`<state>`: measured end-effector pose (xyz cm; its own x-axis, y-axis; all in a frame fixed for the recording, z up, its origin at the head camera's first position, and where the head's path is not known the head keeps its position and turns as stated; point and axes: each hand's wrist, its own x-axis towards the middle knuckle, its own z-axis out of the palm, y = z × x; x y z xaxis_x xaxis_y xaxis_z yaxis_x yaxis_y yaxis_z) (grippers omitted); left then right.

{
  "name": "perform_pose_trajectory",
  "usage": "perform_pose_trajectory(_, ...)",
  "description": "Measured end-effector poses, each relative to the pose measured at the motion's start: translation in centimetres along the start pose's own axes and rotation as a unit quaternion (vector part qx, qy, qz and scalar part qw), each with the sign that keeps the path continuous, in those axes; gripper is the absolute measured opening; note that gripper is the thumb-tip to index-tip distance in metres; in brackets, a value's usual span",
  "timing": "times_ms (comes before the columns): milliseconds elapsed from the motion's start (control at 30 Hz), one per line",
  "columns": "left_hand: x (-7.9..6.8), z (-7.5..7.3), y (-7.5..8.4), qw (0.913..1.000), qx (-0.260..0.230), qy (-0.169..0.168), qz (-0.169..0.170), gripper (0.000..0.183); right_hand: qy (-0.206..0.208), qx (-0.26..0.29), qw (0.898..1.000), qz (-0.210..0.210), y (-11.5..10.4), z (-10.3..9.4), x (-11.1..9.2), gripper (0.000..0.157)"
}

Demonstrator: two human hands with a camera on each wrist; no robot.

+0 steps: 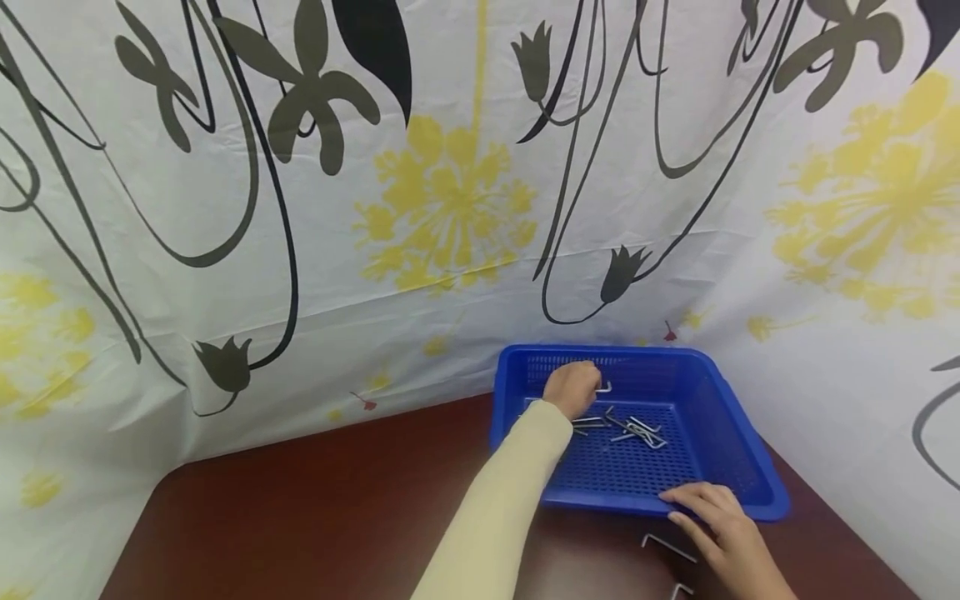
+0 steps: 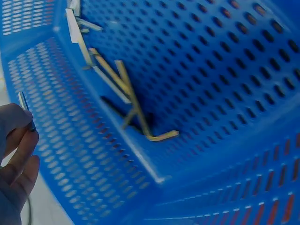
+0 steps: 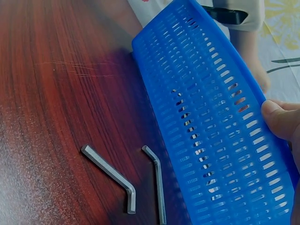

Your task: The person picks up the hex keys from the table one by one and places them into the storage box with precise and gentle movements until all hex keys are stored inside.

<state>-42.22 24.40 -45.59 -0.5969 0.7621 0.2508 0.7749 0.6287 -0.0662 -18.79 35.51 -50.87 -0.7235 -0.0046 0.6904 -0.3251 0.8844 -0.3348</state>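
Observation:
My left hand (image 1: 573,388) is inside the blue plastic basket (image 1: 697,392), near its far wall. It pinches a hex key (image 1: 604,387) between thumb and fingers; the left wrist view shows the key's metal end (image 2: 23,101) sticking out of the grip. Several more hex keys (image 1: 637,429) lie loosely on the basket floor, some hidden by the left arm. At the near rim, my right hand (image 1: 716,529) rests with extended fingers on the edge. Outside the basket, two hex keys (image 3: 110,171) lie on the table below that hand.
The basket stands on a dark red-brown table (image 1: 315,500), towards its right side. White cloth (image 1: 450,333) with yellow and grey flower prints hangs behind and to the right. The basket's perforated walls (image 3: 201,108) rise around the keys.

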Motion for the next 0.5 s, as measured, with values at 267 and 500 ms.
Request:
perform_pose_trajectory(267, -0.6, 2.2, -1.0, 0.9995, 0.007, -0.028, -0.015, 0.03, 0.0, 0.005, 1.0, -0.008, 0.1, 0.0, 0.1, 0.035)
perform_pose_trajectory(500, -0.6, 3.5, -1.1, 0.9958, -0.008, -0.087, -0.027, 0.043, -0.001, 0.006, 1.0, -0.005, -0.2, -0.1, 0.3, 0.035)
